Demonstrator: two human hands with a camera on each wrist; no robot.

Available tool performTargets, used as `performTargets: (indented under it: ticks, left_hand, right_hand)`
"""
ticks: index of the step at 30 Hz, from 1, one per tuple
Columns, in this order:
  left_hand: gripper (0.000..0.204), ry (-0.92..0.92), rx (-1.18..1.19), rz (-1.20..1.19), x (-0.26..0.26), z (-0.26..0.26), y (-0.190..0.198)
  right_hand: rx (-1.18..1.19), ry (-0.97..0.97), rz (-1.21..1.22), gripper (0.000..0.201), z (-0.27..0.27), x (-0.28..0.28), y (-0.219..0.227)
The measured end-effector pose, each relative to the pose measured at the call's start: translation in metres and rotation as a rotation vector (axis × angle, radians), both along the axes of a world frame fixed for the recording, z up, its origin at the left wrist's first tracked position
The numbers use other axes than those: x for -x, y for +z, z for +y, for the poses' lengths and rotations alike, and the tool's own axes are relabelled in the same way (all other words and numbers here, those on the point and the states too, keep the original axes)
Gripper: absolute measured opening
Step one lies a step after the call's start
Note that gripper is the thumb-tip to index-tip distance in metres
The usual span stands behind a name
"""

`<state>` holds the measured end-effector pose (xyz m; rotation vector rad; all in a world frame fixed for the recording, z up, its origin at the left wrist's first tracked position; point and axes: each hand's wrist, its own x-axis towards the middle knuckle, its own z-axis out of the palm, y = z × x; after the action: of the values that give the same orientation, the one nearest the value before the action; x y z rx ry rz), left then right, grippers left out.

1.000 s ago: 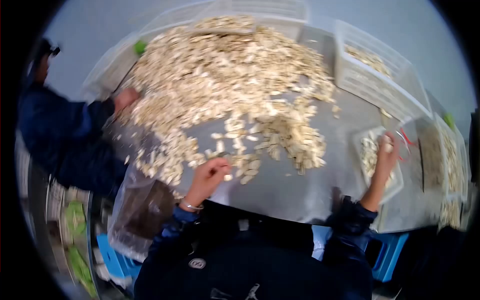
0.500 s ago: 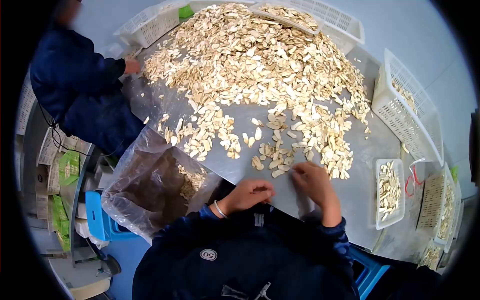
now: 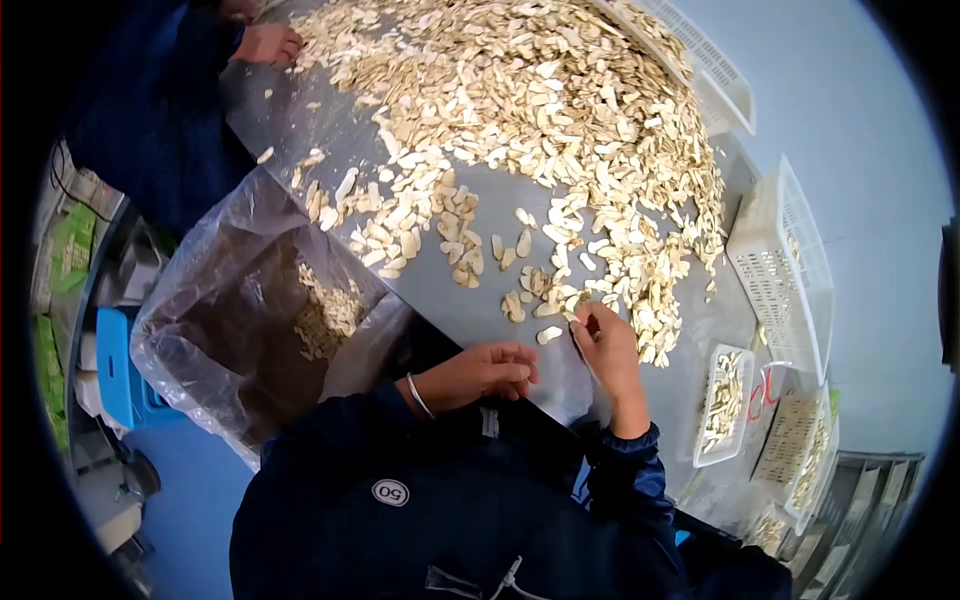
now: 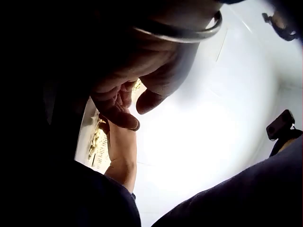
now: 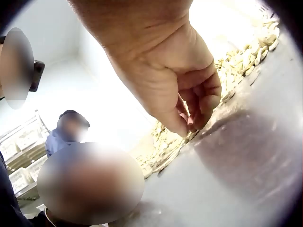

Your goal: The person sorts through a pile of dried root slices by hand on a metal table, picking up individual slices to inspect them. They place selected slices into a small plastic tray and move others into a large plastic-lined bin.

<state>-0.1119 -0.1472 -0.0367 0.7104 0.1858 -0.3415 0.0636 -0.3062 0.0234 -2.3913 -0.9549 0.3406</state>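
Observation:
A large heap of pale slices (image 3: 520, 110) covers the metal table. At the heap's near edge, my right hand (image 3: 612, 355) pinches a pale slice (image 3: 572, 317) between thumb and fingers; the right wrist view shows these fingertips low over the table beside the heap (image 5: 244, 61). A loose slice (image 3: 549, 335) lies just left of them. My left hand (image 3: 480, 376), with a bracelet at the wrist, is by the table's front edge. Its fingers are loosely bent, and the left wrist view shows the hand (image 4: 137, 71) with a gap between thumb and fingers and nothing visible held.
A plastic-lined container (image 3: 225, 330) with some slices inside stands left of my left arm. A small white tray (image 3: 706, 452) of slices and white baskets (image 3: 775, 255) are at the right. Another person's hand (image 3: 268, 45) touches the heap at upper left. A blue stool (image 3: 118, 370) stands far left.
My right hand has left the small tray, come to the heap's near edge and pinched a slice. My left hand has drawn back from the slices to the table's front edge. The head view has turned.

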Motion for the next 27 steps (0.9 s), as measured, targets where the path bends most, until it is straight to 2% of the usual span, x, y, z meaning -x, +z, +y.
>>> performTargets:
  ticks: [1,4,7,10,13,17,19,22,23,25,27]
  left_hand:
    - [0.028,0.03,0.024,-0.003,0.0,0.001,-0.002]
    - [0.038,0.117,0.267,0.004,-0.002,0.007,-0.008]
    - [0.041,0.203,0.373,-0.009,-0.002,0.005,-0.008]
    - [0.042,0.259,0.327,-0.01,-0.003,0.006,-0.007]
    - [0.044,0.346,0.189,-0.016,-0.002,0.01,0.005]
    - [0.044,0.343,0.114,-0.038,-0.003,0.011,-0.001]
    - [0.04,0.267,0.123,-0.049,-0.003,0.01,-0.007]
    - [0.035,0.243,0.234,-0.024,-0.005,0.007,-0.004]
    - [0.033,0.249,0.286,-0.009,-0.006,0.006,-0.001]
    - [0.029,0.266,0.241,0.018,-0.006,0.006,0.004]
    - [0.025,0.252,0.209,0.006,-0.007,0.007,0.001]
  right_hand:
    - [0.045,-0.019,0.034,0.014,0.0,-0.002,0.001]
    - [-0.056,-0.028,0.379,0.013,-0.002,-0.004,0.0]
    - [-0.152,0.114,0.469,0.018,0.008,0.009,0.013]
    - [-0.011,0.268,0.102,0.017,0.016,0.015,0.02]
    - [-0.019,0.402,-0.135,0.017,0.011,0.008,0.004]
    - [0.092,0.224,0.035,0.021,0.004,0.005,0.003]
    - [0.092,0.176,0.073,0.018,0.003,0.002,0.012]
    - [-0.116,0.144,0.502,0.018,0.009,0.008,0.028]
    - [-0.073,0.166,0.397,0.018,0.012,0.008,0.034]
    - [0.015,0.208,0.185,0.018,0.02,0.005,0.043]
    - [0.106,0.175,-0.136,0.024,0.012,-0.014,0.016]
